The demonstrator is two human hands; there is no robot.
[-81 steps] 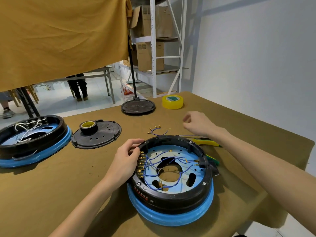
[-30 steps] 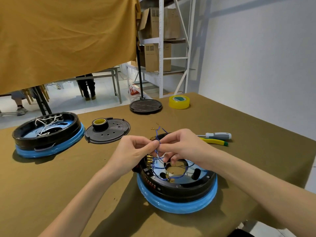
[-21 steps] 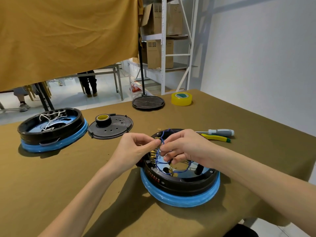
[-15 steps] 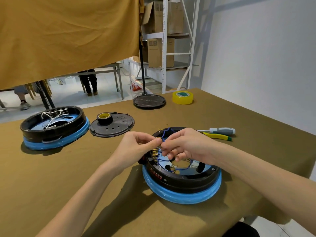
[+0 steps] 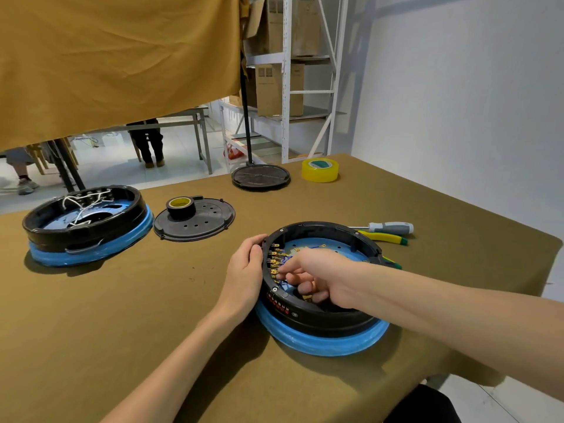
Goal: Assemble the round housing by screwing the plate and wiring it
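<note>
Near side: bare bench [image 5: 91,346] in front of the housing [image 5: 320,315].
Left: bare strip up to the second housing [image 5: 85,236] and lid [image 5: 207,221].
Right: screwdriver [image 5: 387,228] and pliers [image 5: 381,237] just beside the rim.
Inside: right hand [image 5: 317,273] fills the well; left hand [image 5: 244,273] blocks its left wall.

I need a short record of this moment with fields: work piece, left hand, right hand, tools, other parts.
work piece: round housing on the table
left hand: left hand rests on its outer rim
right hand: right hand inside, fingers at the brass terminals; grasp unclear
tools: screwdriver, pliers behind housing
other parts: second housing, black plate, yellow tape
</note>
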